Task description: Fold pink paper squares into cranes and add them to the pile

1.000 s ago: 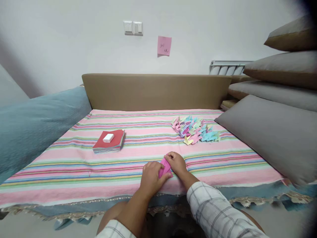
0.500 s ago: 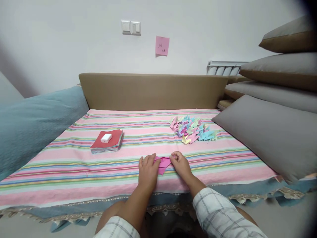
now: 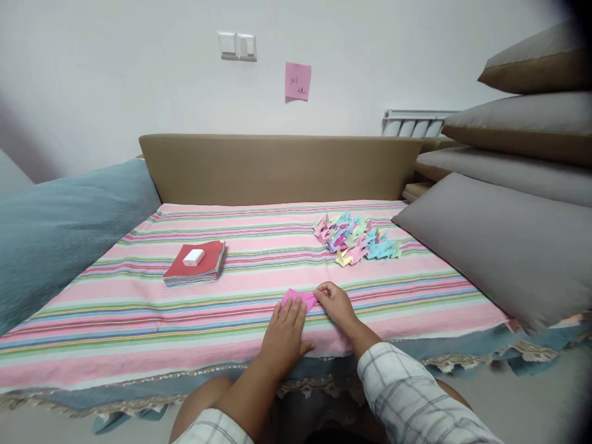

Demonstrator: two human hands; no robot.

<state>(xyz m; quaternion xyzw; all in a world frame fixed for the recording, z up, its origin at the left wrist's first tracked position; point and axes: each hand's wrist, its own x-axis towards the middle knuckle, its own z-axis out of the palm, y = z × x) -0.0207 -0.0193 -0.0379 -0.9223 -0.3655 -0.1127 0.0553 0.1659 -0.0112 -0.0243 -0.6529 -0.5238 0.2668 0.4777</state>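
A folded piece of bright pink paper (image 3: 291,296) lies on the striped cloth in front of me. My left hand (image 3: 284,333) rests flat across its lower left part, fingers stretched out and thumb spread to the right, hiding some of the paper. At the paper's right tip, the thumb and fingers of my right hand (image 3: 333,303) are pinched on it. Beyond my right hand sits a cluster of folded paper cranes (image 3: 354,239) in pink, blue, green, purple and yellow.
To the left stands a stack of coloured paper (image 3: 208,262) topped by a small white block (image 3: 193,257). The striped cloth (image 3: 115,308) covers the seat. Grey cushions (image 3: 499,246) are piled on the right, a blue-covered armrest (image 3: 69,216) on the left, and a brown backrest (image 3: 277,169) behind.
My left hand has shifted from gripping the paper's left side to lying flat over its lower part. The right hand still pinches the right tip. The view has moved slightly.
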